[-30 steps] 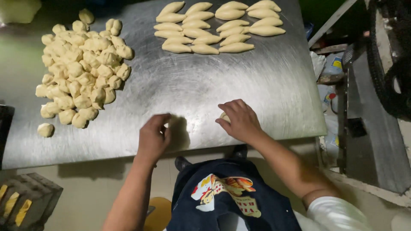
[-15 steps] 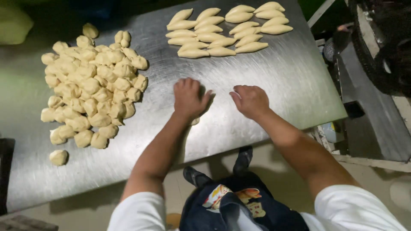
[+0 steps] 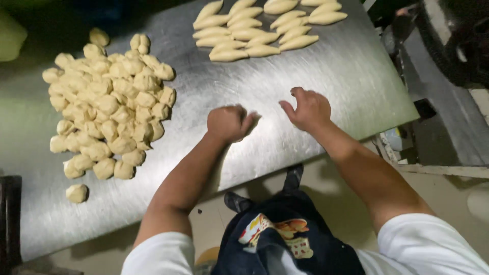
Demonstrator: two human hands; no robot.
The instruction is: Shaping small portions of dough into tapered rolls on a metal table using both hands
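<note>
Rolling dough (image 3: 253, 119) under your left hand (image 3: 227, 122) near the bench's (image 3: 316, 66) front edge, fingers now curled over it; your right hand (image 3: 307, 108) has lifted, fingers loosely spread, holding nothing.

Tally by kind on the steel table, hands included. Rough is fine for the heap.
Long tapered pale dough pieces: about 18, the top ones cut by the frame edge
Rough round pale dough lumps in the heap: about 60, too packed to count exactly
Lone dough lump apart from the heap: 1
Hands: 2, left hand and right hand
Total: about 81
</note>
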